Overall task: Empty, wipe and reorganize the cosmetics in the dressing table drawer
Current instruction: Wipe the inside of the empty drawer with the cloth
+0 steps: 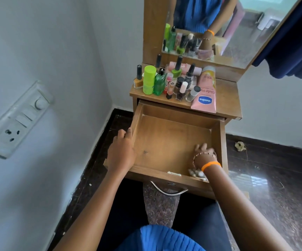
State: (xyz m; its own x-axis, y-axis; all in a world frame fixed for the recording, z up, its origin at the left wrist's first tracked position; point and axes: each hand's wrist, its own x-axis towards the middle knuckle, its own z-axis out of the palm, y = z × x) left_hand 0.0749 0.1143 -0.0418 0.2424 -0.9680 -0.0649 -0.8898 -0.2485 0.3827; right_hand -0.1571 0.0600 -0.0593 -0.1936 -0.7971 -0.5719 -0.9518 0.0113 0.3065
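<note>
The right hand (203, 151) reaches down into the near right corner of the open brown wooden drawer (164, 142), its fingers spread and blurred against the drawer floor. Whether this grip holds anything cannot be told; it looks loose and fairly wide, as if feeling for or sweeping at the last bits. Just behind its wrist, against the drawer's front wall, lies a small cluster of pale, whitish items (197, 173), too small to identify. They are probably the reason the hand is in that corner.

Across the drawer from it, the left hand (122, 151) holds the drawer's left wall, thumb inside and fingers curled over the outer edge. This likely steadies the pulled-out drawer while the other hand works. The rest of the drawer floor shows bare wood, so the emptying appears nearly finished and the wiping not yet begun.

Beyond both hands, the wooden dressing table (226, 98) carries the cosmetics: nail polish bottles (180, 89), a lime green cylindrical container (149, 79), a green glass bottle (160, 84) and a pink Vaseline tube (205, 98) lying flat. They stand crowded there, presumably parked until the drawer is clean. A mirror (237, 33) rises behind them.
</note>
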